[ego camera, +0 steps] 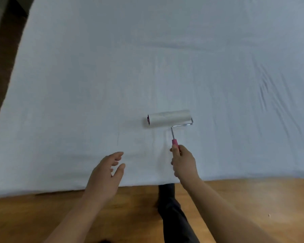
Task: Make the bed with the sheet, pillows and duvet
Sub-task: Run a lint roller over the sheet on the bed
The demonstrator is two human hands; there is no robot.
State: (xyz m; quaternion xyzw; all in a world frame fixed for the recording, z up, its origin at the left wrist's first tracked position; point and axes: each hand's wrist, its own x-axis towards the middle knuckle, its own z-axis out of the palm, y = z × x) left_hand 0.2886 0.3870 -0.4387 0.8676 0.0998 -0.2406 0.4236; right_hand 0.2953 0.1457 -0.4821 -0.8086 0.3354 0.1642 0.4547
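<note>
A white sheet [112,76] covers the whole bed and lies mostly flat, with creases at the right side. My right hand [183,162] grips the pink handle of a lint roller [168,118], whose white roll rests on the sheet near the bed's front edge. My left hand [106,172] hovers over the front edge of the sheet, left of the roller, with its fingers apart and nothing in it. No pillows or duvet are in view.
A wooden floor [253,199] runs along the bed's front edge. My leg in dark trousers [172,211] stands against the bed between my arms. A dark floor strip [0,67] borders the bed's left side.
</note>
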